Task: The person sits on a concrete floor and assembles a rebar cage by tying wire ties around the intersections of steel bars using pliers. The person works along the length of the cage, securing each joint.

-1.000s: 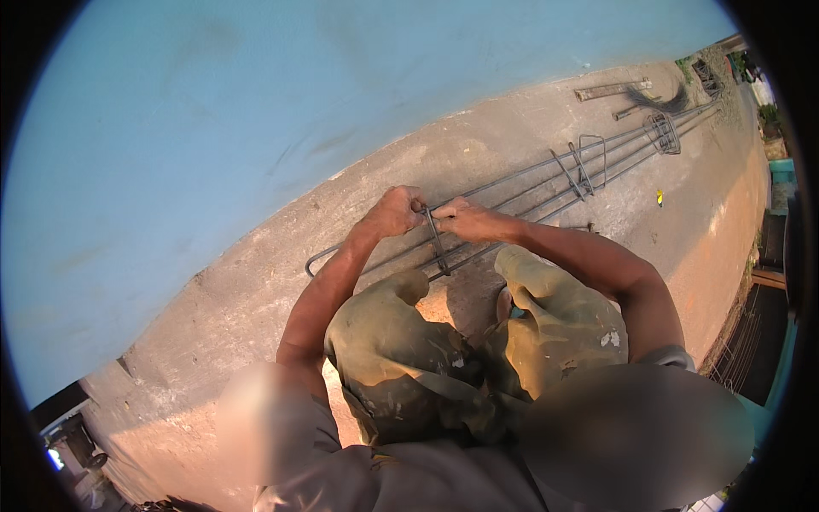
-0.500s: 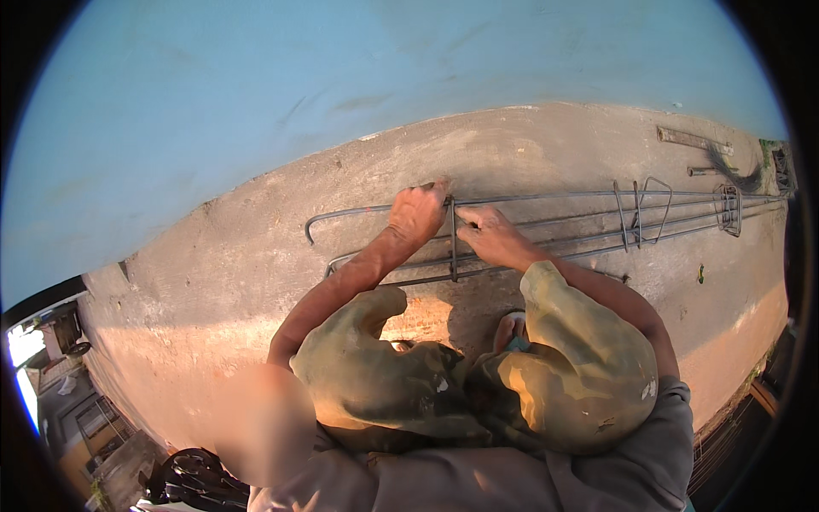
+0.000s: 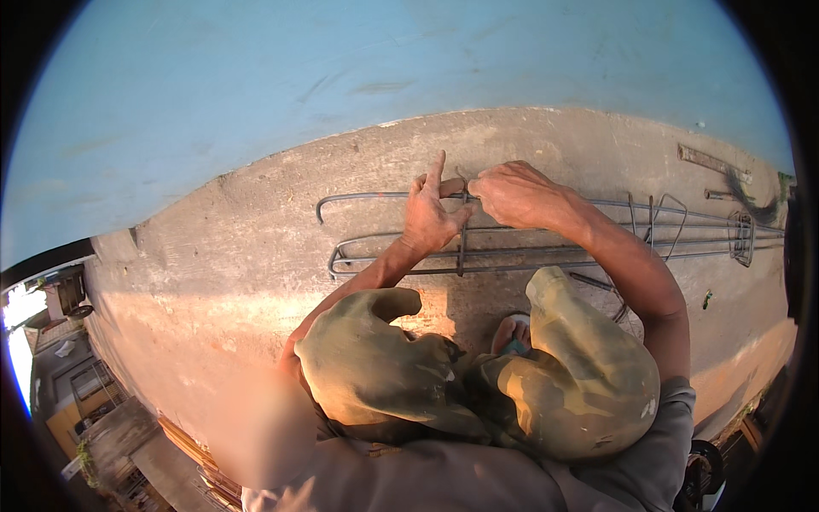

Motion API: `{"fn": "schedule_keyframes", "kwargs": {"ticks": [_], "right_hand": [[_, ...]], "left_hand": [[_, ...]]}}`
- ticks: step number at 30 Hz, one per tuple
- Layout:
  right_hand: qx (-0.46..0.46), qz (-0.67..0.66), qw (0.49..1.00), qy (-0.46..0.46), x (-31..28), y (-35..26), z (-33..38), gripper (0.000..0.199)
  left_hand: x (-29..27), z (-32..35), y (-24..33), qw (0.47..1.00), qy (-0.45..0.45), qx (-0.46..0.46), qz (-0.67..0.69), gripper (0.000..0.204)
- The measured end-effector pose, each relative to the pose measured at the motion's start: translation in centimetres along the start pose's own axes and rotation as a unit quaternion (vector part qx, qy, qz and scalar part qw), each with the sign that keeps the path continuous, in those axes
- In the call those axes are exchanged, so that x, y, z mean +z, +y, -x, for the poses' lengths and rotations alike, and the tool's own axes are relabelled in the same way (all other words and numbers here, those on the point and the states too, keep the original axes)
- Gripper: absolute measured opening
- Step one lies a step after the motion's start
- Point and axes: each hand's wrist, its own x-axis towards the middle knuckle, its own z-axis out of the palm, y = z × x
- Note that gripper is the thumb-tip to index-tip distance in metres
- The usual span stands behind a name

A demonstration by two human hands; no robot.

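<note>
A long cage of steel reinforcing bars [image 3: 529, 253] lies across the ground in front of me, with hooked left ends. An upright steel stirrup [image 3: 461, 247] crosses the bars near their left end. My left hand [image 3: 429, 215] is at its far corner, index finger pointing up, thumb and other fingers closed about the stirrup and top bar. From the right, my right hand [image 3: 520, 194] reaches the same corner with its fingers pinched. A thin tie wire [image 3: 461, 175] shows between the hands and seems to run into the right fingertips, which partly hide it.
More stirrups [image 3: 657, 224] lean on the bars to the right, with a bunched set [image 3: 742, 239] farther along. A blue wall [image 3: 409, 60] rises beyond the concrete ground. Dark loose wire [image 3: 751, 198] and a metal channel [image 3: 712, 160] lie at far right. My bent knees are close below the cage.
My right hand has turned from a pointing finger to a pinch and moved up to the corner. My left hand has shifted slightly and raised its index finger.
</note>
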Motion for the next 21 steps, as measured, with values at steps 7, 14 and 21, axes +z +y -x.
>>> {"fn": "schedule_keyframes", "kwargs": {"ticks": [7,14,21], "right_hand": [[-0.113,0.066,0.991,0.041,-3.3,1.2,-6.9,0.003],[0.063,-0.129,0.981,-0.128,0.9,2.5,-1.3,0.013],[0.075,-0.611,0.787,0.038,3.1,-4.0,6.2,0.029]], "left_hand": [[1.4,-0.9,-1.0,0.999,0.049,-0.021,0.003,0.072],[1.7,-1.1,-2.4,0.990,0.104,-0.039,0.084,0.050],[3.0,-0.6,-1.9,0.965,0.142,0.215,-0.054,0.010]]}}
